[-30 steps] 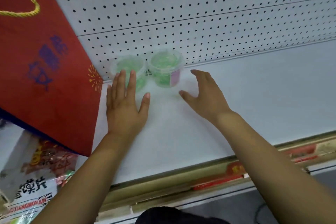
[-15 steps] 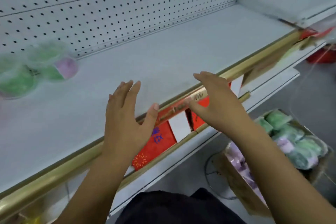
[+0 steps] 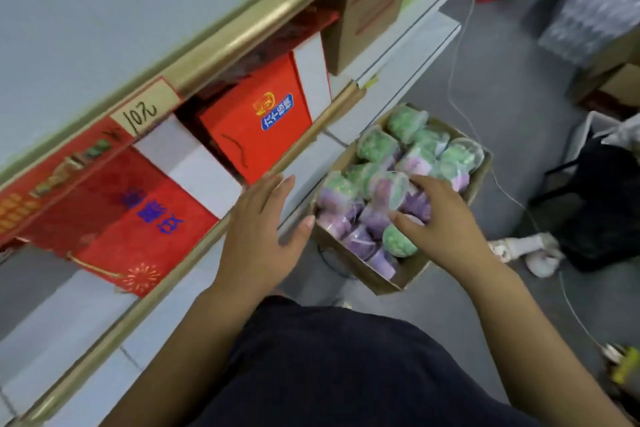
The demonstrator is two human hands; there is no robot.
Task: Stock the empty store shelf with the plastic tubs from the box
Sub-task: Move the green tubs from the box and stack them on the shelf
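Brown cardboard box (image 3: 408, 274) on floor at 3 o'clock, heaped with clear plastic tubs (image 3: 388, 189) of green and purple filling. Right hand (image 3: 440, 222) spread over heap, possibly touching one; left hand (image 3: 258, 236) open, empty. Risk: loosely piled tubs slide, spill.

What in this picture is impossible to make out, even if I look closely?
All in the head view:
- How many tubs the box holds: they are piled, and the right hand covers some.
- Whether the right fingers grip a tub yet: the tips are hidden among the tubs.
- Tubs already on the top shelf: cut off by the frame's edge.
- The tubs' labels: blurred.
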